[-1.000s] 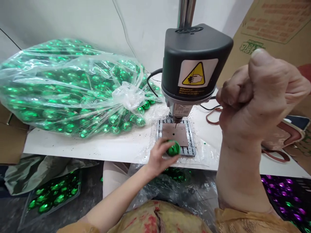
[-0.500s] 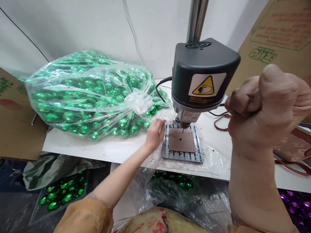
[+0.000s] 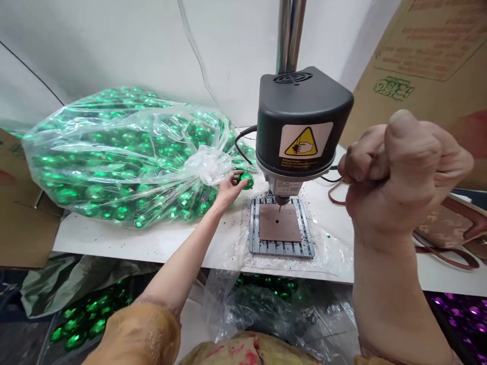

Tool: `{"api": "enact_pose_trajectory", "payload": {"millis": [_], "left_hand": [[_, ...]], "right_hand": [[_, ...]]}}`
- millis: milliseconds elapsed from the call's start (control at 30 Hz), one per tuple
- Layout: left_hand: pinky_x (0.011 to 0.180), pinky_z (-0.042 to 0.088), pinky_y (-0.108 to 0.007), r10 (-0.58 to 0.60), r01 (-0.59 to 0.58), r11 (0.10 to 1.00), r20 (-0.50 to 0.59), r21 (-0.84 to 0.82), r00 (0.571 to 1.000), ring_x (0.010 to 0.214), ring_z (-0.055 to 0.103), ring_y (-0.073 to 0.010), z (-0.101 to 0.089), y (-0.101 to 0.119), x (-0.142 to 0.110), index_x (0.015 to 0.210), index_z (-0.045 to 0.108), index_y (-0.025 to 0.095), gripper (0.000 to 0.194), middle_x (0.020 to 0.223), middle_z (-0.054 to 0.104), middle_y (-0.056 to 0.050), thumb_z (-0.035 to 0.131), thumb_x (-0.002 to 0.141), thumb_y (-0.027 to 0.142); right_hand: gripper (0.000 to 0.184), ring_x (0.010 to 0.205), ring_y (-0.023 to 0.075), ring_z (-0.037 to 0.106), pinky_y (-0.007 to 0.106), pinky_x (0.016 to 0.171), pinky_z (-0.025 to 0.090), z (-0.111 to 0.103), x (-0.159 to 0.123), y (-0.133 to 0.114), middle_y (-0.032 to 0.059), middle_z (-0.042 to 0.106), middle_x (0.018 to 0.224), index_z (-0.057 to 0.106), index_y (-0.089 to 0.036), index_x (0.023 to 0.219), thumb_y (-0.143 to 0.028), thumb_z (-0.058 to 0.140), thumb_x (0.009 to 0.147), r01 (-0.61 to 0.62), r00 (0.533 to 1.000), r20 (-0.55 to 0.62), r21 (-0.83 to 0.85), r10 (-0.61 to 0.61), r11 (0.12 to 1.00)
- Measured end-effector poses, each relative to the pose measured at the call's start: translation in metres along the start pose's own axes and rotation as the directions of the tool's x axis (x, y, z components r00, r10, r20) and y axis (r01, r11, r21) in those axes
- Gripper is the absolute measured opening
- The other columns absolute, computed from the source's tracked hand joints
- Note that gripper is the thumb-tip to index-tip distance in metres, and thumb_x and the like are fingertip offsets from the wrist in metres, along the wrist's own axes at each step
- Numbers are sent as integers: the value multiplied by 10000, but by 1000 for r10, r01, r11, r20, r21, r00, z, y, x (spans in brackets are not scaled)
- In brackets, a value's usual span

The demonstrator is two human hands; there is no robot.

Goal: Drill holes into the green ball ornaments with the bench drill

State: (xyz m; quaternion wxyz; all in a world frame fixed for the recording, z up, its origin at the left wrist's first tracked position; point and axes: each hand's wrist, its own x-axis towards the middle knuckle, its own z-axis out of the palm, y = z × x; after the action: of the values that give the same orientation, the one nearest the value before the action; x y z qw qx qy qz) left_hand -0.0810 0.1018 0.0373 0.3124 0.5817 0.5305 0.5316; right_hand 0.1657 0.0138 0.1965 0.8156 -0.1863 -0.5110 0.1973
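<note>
My left hand [image 3: 227, 190] has its thumb and fingers around a shiny green faceted ball [image 3: 248, 181], beside the knot of a big clear plastic bag [image 3: 114, 152] full of such balls. In front stands a small bench drill press [image 3: 300, 116] with a black motor housing and a hand-warning label. Its thin bit points down above a brown square plate [image 3: 279, 230] with a dark hole, lying on the slotted metal base [image 3: 254, 246]. At the right side of the drill head, my right hand [image 3: 403, 162] is closed in a fist; whatever it grips is hidden.
Cardboard boxes [image 3: 426, 56] stand at the right and left. A patterned bag with a brown strap [image 3: 452, 223] lies on the right of the white table [image 3: 152, 243]. Dark shavings surround the base. Green balls [image 3: 83, 319] and purple balls [image 3: 464, 319] lie below table level.
My left hand has moved up and away from the metal base to the bag's knot and now holds a green ball. My right hand stays closed beside the drill head. The view has shifted slightly.
</note>
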Motion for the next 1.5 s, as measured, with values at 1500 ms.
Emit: {"api": "enact_pose_trajectory", "payload": {"millis": [1500], "left_hand": [[1010, 523, -440, 48, -48, 999, 178, -4, 983, 1122, 663, -259, 72, 19, -123, 1183, 620, 217, 484, 1184, 695, -80, 836, 758, 302]], "right_hand": [[492, 370, 63, 273, 313, 412, 181, -4, -15, -4, -50, 304, 391, 327, -196, 462, -248, 647, 833, 17, 1000, 6, -24, -17, 1000]]}}
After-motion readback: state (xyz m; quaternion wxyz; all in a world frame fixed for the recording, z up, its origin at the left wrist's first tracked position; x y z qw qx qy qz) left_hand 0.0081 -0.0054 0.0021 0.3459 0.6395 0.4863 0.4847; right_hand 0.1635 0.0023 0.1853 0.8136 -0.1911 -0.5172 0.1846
